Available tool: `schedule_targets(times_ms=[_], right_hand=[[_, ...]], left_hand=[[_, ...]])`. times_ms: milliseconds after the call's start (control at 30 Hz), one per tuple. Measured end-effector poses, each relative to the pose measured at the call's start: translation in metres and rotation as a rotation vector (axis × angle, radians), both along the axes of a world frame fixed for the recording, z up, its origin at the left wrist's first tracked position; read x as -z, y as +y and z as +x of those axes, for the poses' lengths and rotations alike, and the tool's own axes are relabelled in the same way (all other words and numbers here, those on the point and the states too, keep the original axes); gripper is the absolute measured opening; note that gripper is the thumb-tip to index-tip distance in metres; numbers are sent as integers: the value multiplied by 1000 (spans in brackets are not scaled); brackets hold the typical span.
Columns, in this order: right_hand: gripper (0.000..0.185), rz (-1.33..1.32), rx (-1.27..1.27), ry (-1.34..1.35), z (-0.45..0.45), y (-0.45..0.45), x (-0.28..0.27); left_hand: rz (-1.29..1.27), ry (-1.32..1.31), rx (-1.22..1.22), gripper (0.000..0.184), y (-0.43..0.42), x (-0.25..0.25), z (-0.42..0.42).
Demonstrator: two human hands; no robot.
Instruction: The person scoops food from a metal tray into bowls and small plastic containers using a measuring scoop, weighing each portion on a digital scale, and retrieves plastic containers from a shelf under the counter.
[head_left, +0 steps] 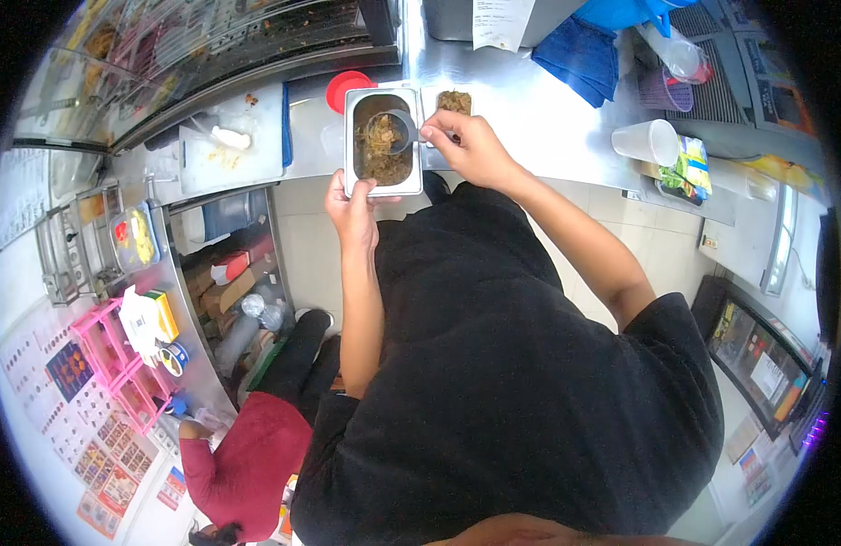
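A rectangular metal container (pixel 349 150) with brown-green chopped food inside is tilted at the counter's front edge. My left hand (pixel 355 211) grips its near rim, thumb on top. My right hand (pixel 472 146) is closed on the handle of a dark round ladle (pixel 403 132), whose bowl is inside the container over the food. Just right of the container, partly behind my right hand, a small tray of similar food (pixel 454 102) rests on the counter.
A red round lid (pixel 349 91) lies behind the container. Left is a white cutting board (pixel 247 164); right are a blue cloth (pixel 575 59) and a white cup (pixel 645 143). A person in a red shirt (pixel 256 455) is at the lower left.
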State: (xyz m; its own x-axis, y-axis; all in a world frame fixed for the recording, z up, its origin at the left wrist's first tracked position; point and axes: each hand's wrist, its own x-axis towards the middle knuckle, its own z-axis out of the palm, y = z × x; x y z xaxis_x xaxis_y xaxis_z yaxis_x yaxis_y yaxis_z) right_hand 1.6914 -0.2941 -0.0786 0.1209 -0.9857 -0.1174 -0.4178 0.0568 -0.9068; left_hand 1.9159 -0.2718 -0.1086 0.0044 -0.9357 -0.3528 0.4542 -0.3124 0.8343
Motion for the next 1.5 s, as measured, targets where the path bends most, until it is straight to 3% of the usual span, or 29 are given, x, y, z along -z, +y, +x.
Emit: schedule_targets(times_ms=[33, 133, 300, 367, 467, 500, 633, 733, 1033, 1133, 1333, 1433, 1500], right_hand=[[24, -97, 49, -69, 1, 4, 9], [24, 57, 124, -204, -6, 6, 18], [25, 83, 285, -201, -39, 9, 22], [21, -20, 318, -102, -56, 9, 26], [18, -8, 297, 314, -66, 9, 9], [12, -217, 269, 364, -68, 11, 21], [18, -414, 74, 820, -71, 12, 55], [18, -429, 97, 847, -67, 17, 59], [12, -504, 192, 766, -68, 19, 60], [12, -549, 272, 578, -69, 17, 67], [9, -514, 282, 589, -68, 20, 65], [13, -540, 377, 436, -62, 19, 72], [17, -298, 474, 349, -60, 22, 68]], left_hand=[[-7, -2, 10, 6, 0, 3, -1], [-27, -8, 43, 6, -1, 17, -4], [-40, 14, 66, 6, -3, 28, -3], [-28, 0, 66, 6, -3, 30, -4], [-25, -23, 72, 5, -4, 36, -2], [-26, -31, 75, 5, -3, 38, -3], [-6, -81, 99, 8, -3, 34, -8], [6, -87, 113, 8, -6, 27, -13], [10, -113, 117, 6, -11, 24, -24], [-3, -130, 121, 7, -13, 26, -25], [-20, -117, 127, 9, -14, 26, -26], [-24, -116, 128, 9, -13, 28, -26], [-31, -107, 125, 8, -14, 28, -27]])
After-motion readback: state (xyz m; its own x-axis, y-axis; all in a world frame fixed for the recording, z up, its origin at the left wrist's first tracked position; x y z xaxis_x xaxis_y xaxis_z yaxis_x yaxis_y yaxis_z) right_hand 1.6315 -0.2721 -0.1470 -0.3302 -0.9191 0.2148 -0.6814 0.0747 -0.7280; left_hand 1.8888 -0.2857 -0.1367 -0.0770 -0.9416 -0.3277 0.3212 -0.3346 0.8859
